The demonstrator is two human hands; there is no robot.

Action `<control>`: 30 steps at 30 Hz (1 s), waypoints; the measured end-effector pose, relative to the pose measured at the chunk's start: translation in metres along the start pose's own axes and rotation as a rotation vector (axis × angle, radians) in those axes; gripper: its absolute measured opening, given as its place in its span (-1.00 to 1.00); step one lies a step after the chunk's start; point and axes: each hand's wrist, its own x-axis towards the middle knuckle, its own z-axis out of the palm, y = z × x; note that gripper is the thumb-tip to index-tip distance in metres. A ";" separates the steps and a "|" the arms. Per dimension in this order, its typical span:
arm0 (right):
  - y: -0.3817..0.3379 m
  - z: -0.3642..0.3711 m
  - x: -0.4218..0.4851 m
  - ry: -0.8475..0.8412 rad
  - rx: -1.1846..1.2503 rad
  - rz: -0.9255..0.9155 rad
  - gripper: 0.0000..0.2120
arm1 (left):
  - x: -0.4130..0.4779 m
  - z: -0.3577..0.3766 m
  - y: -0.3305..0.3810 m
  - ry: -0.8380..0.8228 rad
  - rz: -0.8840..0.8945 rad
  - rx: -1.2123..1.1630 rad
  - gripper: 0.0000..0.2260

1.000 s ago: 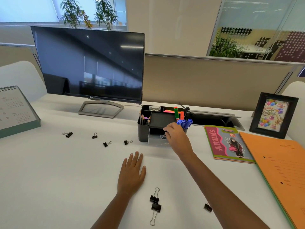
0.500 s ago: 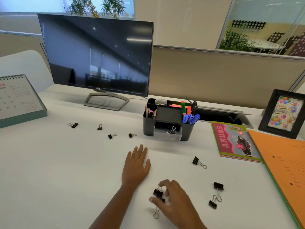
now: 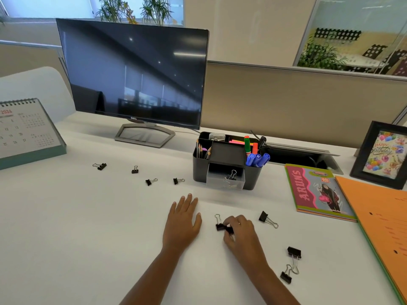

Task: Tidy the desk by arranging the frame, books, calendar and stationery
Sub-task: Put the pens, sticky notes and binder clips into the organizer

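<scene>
Two black binder clips [image 3: 221, 226] lie under our right hand [image 3: 241, 234] in the head view, the only one we have. Our fingertips [image 3: 233, 222] curl down and pinch their bodies on the white desk [image 3: 66, 227]. One wire handle sticks out on the far side, its long axis pointing away from us. Our left hand [image 3: 181, 221] rests flat just beside them, fingers straight, holding nothing.

The desk organizer [image 3: 226, 159] stands straight ahead of the pinched pair, well beyond the grip. Its clear drawer [image 3: 225, 182] is pulled out toward us with a clip [image 3: 231, 174] already inside. We judge the coming move to be a lift and a carry forward into that drawer, and the right hand is the nearer one for it.

Three loose clips [image 3: 263, 216] lie to the right of the right hand, and a row of four clips [image 3: 149, 182] lies beyond the left hand. Further off, the calendar [image 3: 28, 130] stands at the far left and the picture frame [image 3: 383, 155] at the far right, with a book [image 3: 317, 192] and an orange folder [image 3: 383, 227] near it, so we judge the tidying only partly done
</scene>
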 end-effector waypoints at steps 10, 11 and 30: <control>-0.019 -0.053 0.069 0.299 0.143 -0.176 -0.87 | 0.002 -0.006 0.002 -0.089 -0.028 0.035 -0.43; -0.019 -0.054 0.080 0.312 0.118 -0.185 -0.86 | 0.001 -0.006 0.002 -0.081 -0.020 0.030 -0.36; -0.005 0.005 0.014 0.130 0.088 -0.084 -0.72 | 0.003 -0.004 -0.001 -0.043 -0.009 0.111 -0.56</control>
